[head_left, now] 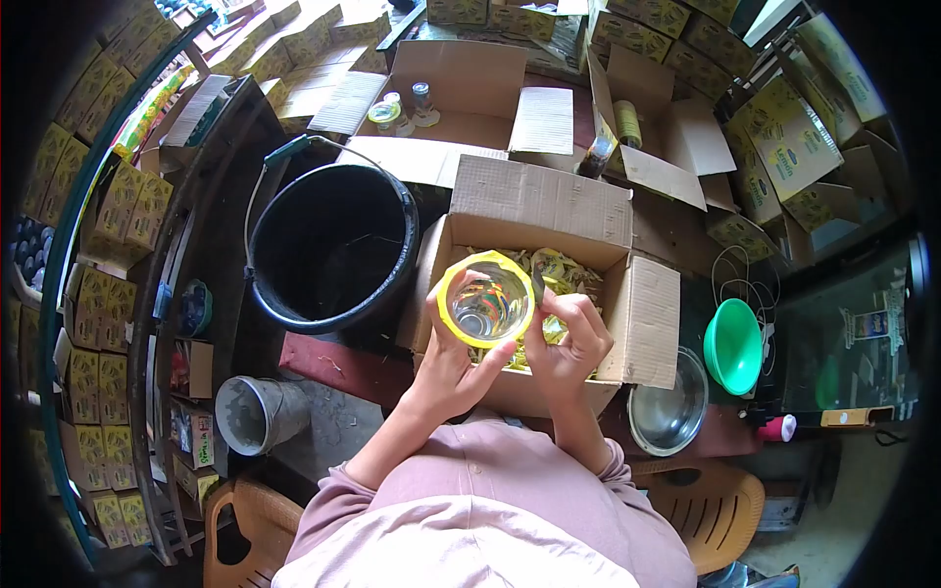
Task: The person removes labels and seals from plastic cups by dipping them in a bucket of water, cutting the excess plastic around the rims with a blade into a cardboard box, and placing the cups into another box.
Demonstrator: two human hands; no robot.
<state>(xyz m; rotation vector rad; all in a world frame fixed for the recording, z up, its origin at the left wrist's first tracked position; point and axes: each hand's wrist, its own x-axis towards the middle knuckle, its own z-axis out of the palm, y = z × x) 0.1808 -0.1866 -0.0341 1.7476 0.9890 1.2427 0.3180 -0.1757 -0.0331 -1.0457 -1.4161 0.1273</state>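
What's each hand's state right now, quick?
Left hand: closed, holding the yellow-rimmed cup.
Right hand: closed on a small dark blade-like tool beside the cup's rim.

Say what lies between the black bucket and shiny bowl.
Head view: an open cardboard box, with left hand, right hand and yellow-rimmed container above it.

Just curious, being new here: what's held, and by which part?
Left hand: a cup, by its side. Right hand: a dark tool, its gripped part hidden.

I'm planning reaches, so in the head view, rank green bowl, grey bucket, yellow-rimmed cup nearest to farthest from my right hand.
1. Yellow-rimmed cup, just left of the right hand.
2. Green bowl, off to its right.
3. Grey bucket, at lower left.
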